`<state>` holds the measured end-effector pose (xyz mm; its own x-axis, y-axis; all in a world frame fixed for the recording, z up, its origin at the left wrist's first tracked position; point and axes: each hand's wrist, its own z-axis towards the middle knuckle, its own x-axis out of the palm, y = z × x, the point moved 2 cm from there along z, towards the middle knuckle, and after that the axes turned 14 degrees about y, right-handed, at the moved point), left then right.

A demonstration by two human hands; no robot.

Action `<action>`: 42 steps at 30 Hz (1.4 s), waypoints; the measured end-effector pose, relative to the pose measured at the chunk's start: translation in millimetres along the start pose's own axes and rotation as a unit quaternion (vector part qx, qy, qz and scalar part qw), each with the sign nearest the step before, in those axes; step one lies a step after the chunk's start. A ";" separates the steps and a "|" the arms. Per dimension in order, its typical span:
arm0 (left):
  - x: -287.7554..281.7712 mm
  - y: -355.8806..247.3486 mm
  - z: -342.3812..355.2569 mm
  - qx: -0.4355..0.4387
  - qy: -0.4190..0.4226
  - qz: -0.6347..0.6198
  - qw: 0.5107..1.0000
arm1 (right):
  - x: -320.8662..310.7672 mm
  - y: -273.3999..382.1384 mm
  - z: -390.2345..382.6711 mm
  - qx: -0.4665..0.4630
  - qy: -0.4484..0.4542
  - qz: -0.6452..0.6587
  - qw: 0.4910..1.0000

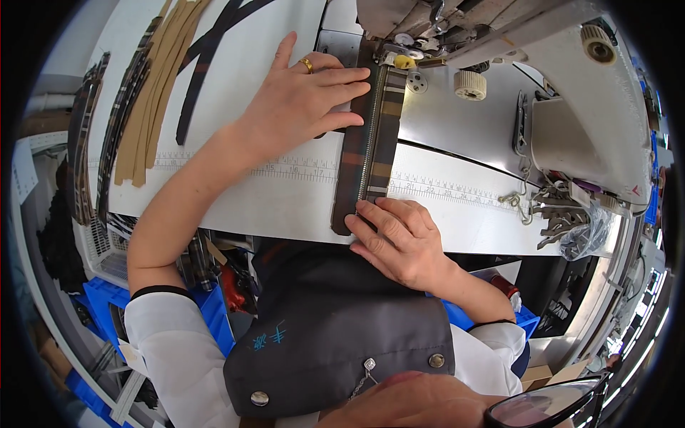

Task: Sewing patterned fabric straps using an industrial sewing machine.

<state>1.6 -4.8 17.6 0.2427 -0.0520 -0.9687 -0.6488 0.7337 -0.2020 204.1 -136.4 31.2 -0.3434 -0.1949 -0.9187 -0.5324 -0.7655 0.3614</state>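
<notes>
A long zipper (368, 143) with dark plaid fabric strips runs front to back under the sewing machine's presser foot (389, 57). My left hand (296, 107) lies beside its upper part, fingers spread and flat, tips on the dark strip; a gold ring is on one finger. My right hand (399, 239) grips the near end of the zipper strip at the table's front edge, fingers bent over it. The strip's underside is hidden.
Tan strips (153, 93), plaid strips (125, 100) and black straps (196, 64) lie left on the white table (264, 200) with printed rulers. The machine body (585, 135) stands right, beside metal tools and a plastic bag (581, 232). Blue crates (107, 314) sit below.
</notes>
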 end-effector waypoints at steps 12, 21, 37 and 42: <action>4.5 -0.9 3.5 0.000 -0.038 0.052 0.998 | -4.2 -14.6 10.2 0.006 -0.007 -0.028 1.000; 8.6 -3.3 3.4 -0.017 -0.036 0.063 0.997 | -9.8 -30.6 22.5 0.004 -0.009 -0.051 0.999; 7.2 -5.9 3.5 -0.016 -0.044 0.045 0.998 | -15.3 -60.6 43.5 0.012 -0.026 -0.065 0.998; 7.1 -7.0 4.8 -0.019 -0.060 0.045 0.997 | -15.4 -69.9 50.6 0.007 -0.046 -0.073 0.996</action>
<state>11.3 -7.1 12.8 0.2645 0.0961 -0.9596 -0.6987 0.7050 -0.1220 207.4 -48.9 28.1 -0.3300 -0.0244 -0.9437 -0.5927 -0.7727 0.2273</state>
